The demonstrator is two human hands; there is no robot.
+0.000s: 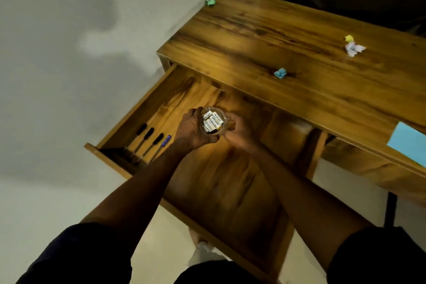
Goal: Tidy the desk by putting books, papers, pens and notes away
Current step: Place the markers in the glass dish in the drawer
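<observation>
Over the open wooden drawer (pixel 143 108), both my hands hold a small clear glass container (pixel 213 122) filled with several white batteries. My left hand (pixel 192 130) curls round its left side and my right hand (pixel 237 130) grips its right side. Several pens (pixel 149 143), three black and one purple, lie side by side at the drawer's left end. Crumpled paper notes lie on the desk top: a blue one (pixel 280 73), a white one (pixel 353 49), a yellow one (pixel 349 38) and a green one (pixel 210 1). A light blue sheet (pixel 409 144) lies at the desk's right edge.
The wooden desk (pixel 288 37) stands against a white wall, with a dark shape behind its far right. The pulled-out drawer juts toward me over the pale floor. My foot (pixel 199 246) shows below the drawer front.
</observation>
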